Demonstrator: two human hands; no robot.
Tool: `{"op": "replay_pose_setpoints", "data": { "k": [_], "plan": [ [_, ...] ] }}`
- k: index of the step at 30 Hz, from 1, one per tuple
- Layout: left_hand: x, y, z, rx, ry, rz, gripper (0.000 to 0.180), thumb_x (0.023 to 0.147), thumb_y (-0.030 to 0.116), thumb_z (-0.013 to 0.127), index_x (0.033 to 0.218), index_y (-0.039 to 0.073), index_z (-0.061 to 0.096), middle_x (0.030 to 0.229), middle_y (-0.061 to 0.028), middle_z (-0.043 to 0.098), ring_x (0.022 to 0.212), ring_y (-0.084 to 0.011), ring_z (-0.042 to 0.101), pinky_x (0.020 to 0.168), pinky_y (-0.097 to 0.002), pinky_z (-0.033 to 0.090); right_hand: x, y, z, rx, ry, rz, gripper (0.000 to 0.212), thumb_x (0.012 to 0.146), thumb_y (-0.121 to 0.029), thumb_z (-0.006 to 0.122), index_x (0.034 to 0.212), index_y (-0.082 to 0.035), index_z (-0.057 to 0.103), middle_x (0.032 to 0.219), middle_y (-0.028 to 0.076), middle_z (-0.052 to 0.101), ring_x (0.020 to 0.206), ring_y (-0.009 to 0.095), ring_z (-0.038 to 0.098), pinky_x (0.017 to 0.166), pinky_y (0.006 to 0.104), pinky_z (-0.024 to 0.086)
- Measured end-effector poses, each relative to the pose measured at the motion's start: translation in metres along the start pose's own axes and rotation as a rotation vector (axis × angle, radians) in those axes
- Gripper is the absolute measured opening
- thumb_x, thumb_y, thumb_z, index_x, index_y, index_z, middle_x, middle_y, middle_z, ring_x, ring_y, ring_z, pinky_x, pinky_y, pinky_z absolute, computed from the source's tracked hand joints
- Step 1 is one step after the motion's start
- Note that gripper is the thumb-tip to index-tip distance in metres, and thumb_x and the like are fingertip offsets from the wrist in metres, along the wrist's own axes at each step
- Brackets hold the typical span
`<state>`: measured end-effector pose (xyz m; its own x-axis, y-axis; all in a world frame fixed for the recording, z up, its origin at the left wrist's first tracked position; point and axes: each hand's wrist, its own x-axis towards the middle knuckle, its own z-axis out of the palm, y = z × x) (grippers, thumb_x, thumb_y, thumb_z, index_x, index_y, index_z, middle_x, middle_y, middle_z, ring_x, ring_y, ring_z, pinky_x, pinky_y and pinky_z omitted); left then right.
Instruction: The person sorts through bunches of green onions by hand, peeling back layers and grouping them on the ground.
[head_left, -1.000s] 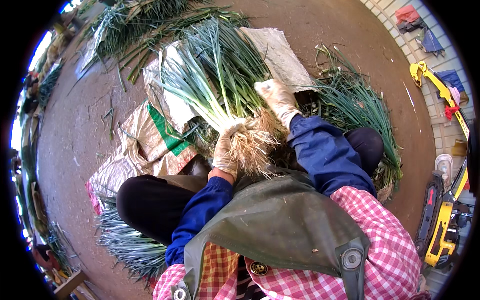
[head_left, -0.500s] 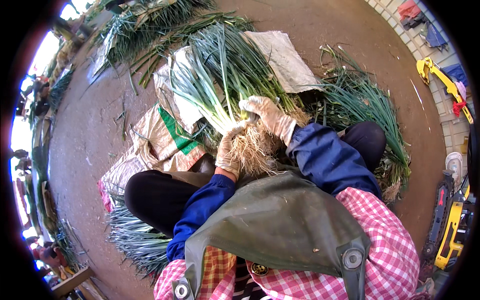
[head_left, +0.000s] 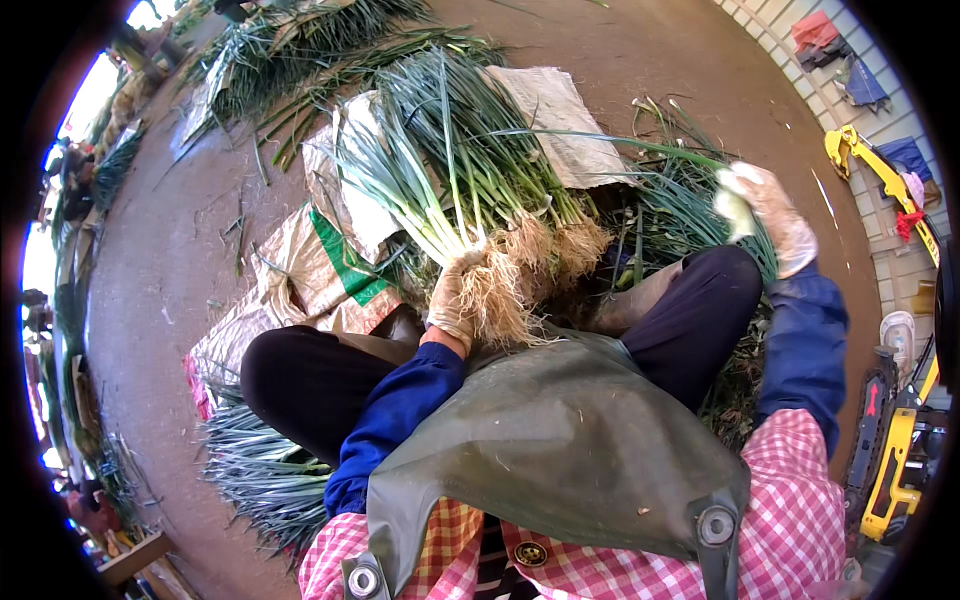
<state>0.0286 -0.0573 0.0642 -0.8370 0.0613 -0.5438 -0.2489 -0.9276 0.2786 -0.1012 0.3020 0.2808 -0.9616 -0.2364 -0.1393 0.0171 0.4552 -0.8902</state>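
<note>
My left hand (head_left: 453, 303), in a pale glove, is closed round the lower stalks of a bunch of scallions (head_left: 425, 222), just above a tangle of tan roots (head_left: 497, 300). Their green tops fan out away from me over the larger scallion pile (head_left: 455, 130). Out to the right, my gloved right hand (head_left: 778, 215) is pinched on a long scallion leaf (head_left: 640, 143), which trails leftward from it. A pale, blurred end hangs below those fingers. Beneath that hand lies a heap of green leaves (head_left: 690, 195).
Woven sacks (head_left: 555, 120) lie under and beside the pile. More scallions (head_left: 265, 465) rest by my left knee, and others (head_left: 270, 75) at the far left. A yellow toy-like excavator arm (head_left: 885, 180) stands near the tiled wall at the right. A dark apron (head_left: 570, 430) covers my lap.
My right hand has moved from the bunch out to the right, drawing a long leaf away with it. The left hand keeps its grip near the roots.
</note>
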Motion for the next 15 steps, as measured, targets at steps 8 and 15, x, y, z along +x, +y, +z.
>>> {"op": "replay_pose_setpoints", "data": {
  "k": [8,15],
  "plan": [
    [0.01,-0.01,0.005,0.018,-0.038,-0.022,0.019,0.083,0.019,0.061,0.093,0.003,0.062,0.084,-0.0078,0.065,0.071,-0.0215,0.063,0.065,-0.0337,0.053,0.004,0.072,-0.099,-0.58,0.159,0.244,0.052,0.079,-0.029,0.067,0.123,-0.003,0.056,0.124,0.014,0.057,0.109,0.023,0.057,0.091,0.0337,0.045],
    [-0.012,-0.006,0.008,0.012,-0.016,-0.043,0.02,0.087,0.022,0.06,0.097,0.005,0.061,0.088,-0.0086,0.065,0.075,-0.0218,0.063,0.066,-0.0339,0.054,0.058,0.038,0.23,-0.05,-0.692,0.301,0.033,0.09,-0.04,0.056,0.106,-0.012,0.064,0.086,0.003,0.065,0.072,0.01,0.057,0.061,0.0244,0.047]
  ]
}}
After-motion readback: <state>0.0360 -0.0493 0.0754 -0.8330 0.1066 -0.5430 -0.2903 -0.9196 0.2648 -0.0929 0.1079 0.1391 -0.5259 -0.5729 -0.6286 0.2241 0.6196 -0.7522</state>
